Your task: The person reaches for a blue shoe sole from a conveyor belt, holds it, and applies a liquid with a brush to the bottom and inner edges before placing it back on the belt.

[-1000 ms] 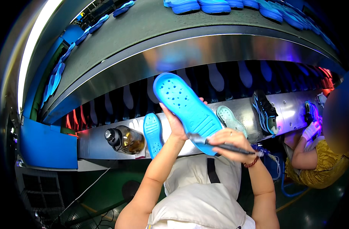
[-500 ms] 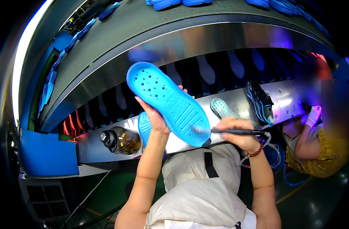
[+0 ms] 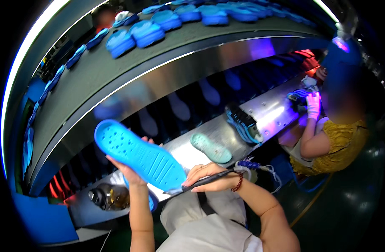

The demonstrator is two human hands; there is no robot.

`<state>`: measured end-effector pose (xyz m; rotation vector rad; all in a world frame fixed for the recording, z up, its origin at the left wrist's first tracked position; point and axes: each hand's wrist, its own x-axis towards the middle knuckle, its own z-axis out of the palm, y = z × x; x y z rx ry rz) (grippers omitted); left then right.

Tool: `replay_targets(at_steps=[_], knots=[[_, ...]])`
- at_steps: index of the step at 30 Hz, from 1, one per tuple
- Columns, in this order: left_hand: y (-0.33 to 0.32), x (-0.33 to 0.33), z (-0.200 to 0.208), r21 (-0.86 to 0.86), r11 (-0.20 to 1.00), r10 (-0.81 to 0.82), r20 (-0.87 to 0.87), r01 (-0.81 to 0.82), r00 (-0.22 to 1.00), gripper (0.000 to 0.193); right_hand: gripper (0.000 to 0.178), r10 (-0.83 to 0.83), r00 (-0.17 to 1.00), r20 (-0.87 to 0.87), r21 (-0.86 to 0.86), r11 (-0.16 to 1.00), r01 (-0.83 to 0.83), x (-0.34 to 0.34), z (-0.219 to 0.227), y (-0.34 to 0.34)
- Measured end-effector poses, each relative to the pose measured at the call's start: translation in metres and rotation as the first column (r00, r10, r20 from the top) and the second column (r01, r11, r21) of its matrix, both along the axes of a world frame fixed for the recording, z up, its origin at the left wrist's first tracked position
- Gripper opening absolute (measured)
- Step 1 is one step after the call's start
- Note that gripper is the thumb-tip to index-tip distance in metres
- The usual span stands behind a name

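My left hand [image 3: 131, 173] grips a bright blue shoe sole [image 3: 137, 153] from beneath, its fingers wrapped around the far edge. Holes dot one end of the sole, and ridges cross the other. Closed around a slim black-handled brush [image 3: 207, 180] is my right hand [image 3: 217, 173]. The brush's pale tip lies by the sole's near right end. Below the held sole, part of another blue sole [image 3: 152, 202] shows, mostly hidden by my left arm. A mint-green sole [image 3: 211, 148] lies on the metal ledge beyond my right hand.
A black and blue sneaker [image 3: 243, 124] stands on the metal ledge [image 3: 266, 107]. A dark-lidded bottle [image 3: 114, 197] is at the left. Blue soles line the raised belt [image 3: 85, 69]. At right, a co-worker's gloved hand [image 3: 313, 106] touches another shoe. A cord [image 3: 273, 174] hangs near my right wrist.
The view has swung, bringing more belt and the co-worker into sight. The held sole now appears farther left and lower. The brush tip has shifted from the sole's ridged face to its near end.
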<state>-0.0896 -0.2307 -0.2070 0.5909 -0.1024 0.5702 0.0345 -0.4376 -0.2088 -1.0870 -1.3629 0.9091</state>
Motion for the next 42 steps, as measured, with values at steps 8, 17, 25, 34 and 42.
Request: replay_targets(at_steps=[8,17,25,34,42], knots=[[0.003,0.001,0.004,-0.007,0.995,0.096,-0.024,-0.096,0.995,0.090,0.023,-0.235,0.965,-0.119,-0.075,0.971,0.227,0.001,-0.019,0.012],[-0.015,0.008,0.057,-0.046,0.987,0.155,-0.028,-0.157,0.987,0.079,0.020,-0.140,0.790,-0.596,0.086,0.968,0.236,-0.003,-0.001,0.014],[-0.071,-0.004,0.038,0.016,0.986,0.165,-0.032,-0.164,0.986,0.084,0.021,-0.054,0.478,-0.877,0.053,0.977,0.207,-0.041,0.014,0.021],[-0.039,0.013,0.021,-0.084,0.996,0.049,0.123,-0.038,0.991,0.051,0.021,-0.514,0.856,-0.055,0.206,0.833,0.513,-0.024,0.034,0.015],[-0.029,0.013,0.016,-0.189,0.982,0.016,0.004,-0.015,1.000,0.049,0.021,-0.503,0.856,-0.118,0.221,0.827,0.516,-0.029,0.028,0.011]])
